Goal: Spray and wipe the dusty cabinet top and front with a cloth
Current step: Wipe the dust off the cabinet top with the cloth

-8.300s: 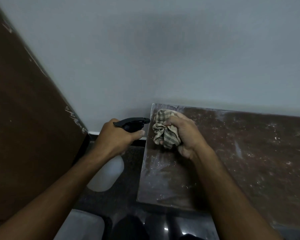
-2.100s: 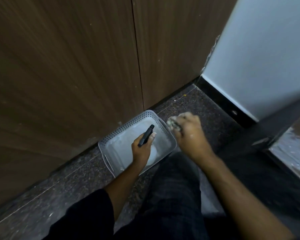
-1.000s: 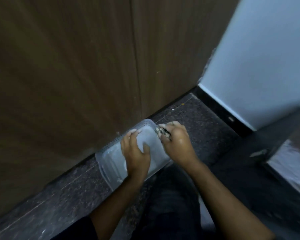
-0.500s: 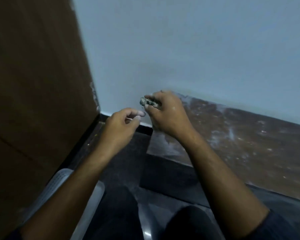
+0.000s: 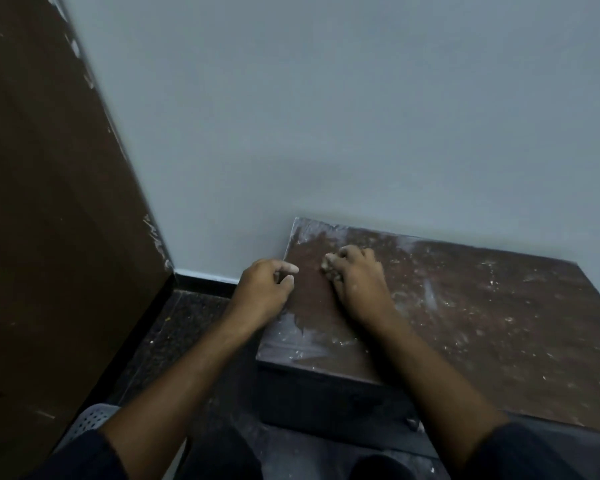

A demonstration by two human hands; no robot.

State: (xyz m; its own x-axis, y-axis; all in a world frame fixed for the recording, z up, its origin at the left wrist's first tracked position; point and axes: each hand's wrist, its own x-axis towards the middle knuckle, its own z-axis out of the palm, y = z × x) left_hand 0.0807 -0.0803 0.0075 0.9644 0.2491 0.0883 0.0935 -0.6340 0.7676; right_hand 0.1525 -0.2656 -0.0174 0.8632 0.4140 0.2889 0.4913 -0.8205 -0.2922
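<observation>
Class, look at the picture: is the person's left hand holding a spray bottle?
No. The left hand holds nothing, its fingers loosely curled at the cabinet top's edge; no bottle is in view.

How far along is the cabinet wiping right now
Early. Done: a dark cleaned patch on the cabinet top at its left end. In hand: the right hand presses the bunched cloth there; the left hand rests at the top's left edge, holding nothing. Left: white dust across the rest of the top, plus the cabinet front.
</observation>
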